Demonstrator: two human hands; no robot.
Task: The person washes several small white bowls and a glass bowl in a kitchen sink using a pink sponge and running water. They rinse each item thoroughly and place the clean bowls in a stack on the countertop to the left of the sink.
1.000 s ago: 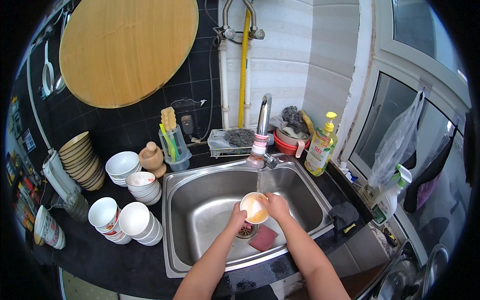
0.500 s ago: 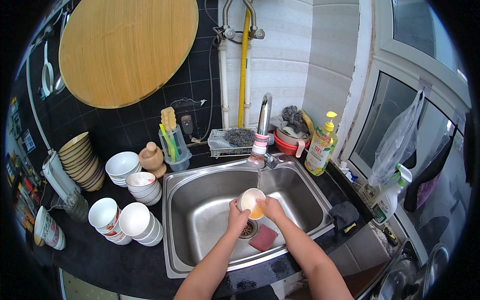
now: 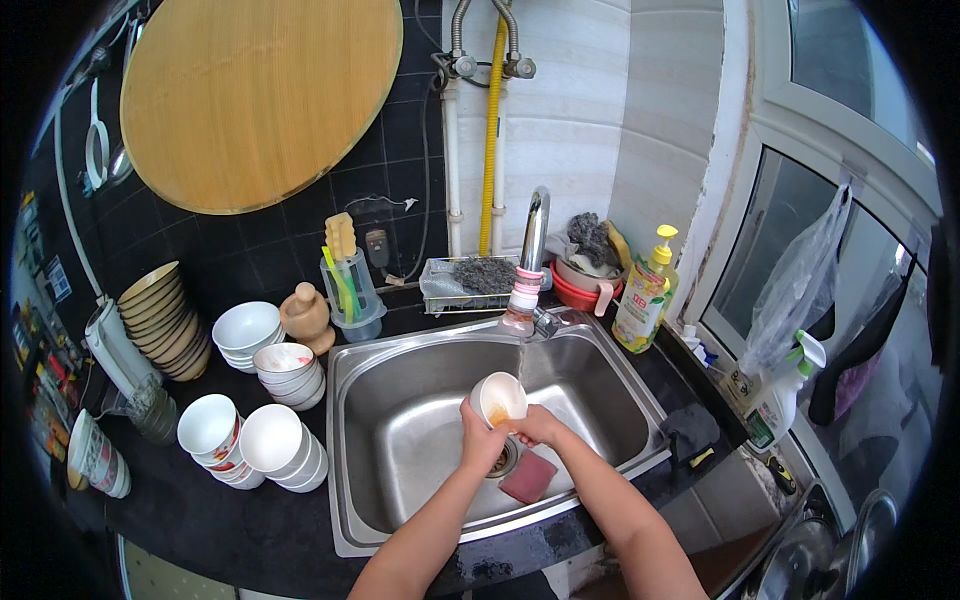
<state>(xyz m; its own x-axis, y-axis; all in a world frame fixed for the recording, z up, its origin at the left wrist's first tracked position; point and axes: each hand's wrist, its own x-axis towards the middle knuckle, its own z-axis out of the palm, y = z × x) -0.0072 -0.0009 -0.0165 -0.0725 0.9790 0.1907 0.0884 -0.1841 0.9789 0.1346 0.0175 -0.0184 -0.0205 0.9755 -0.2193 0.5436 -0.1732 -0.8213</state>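
Over the steel sink (image 3: 385, 420), a small white bowl (image 3: 503, 390) is tilted with its mouth toward me and to the right. My left hand (image 3: 482, 440) is closed around its left and lower side. Fingers curled, my right hand (image 3: 541, 427) grips the lower right rim. An orange-tan patch shows inside the bowl near the fingers; I cannot tell what it is. From the faucet (image 3: 531, 260) a thin stream of water runs down beside the bowl's right edge. A dusty-pink sponge or cloth (image 3: 528, 478) lies on the sink floor by the drain (image 3: 507, 460), below my right hand.
Left of the sink stand stacked white bowls (image 3: 290, 450), patterned bowls (image 3: 290, 370) and tan bowls (image 3: 165, 325). A wooden mortar (image 3: 306, 318) and utensil holder (image 3: 352, 295) are behind. A yellow-capped pump bottle (image 3: 643, 300), red basin (image 3: 577, 292) and wire rack (image 3: 470, 288) line the back.
The bowl has tilted and moved slightly left and up. My right hand has shifted from its right side to its lower right rim. The sponge or cloth stays by the drain.
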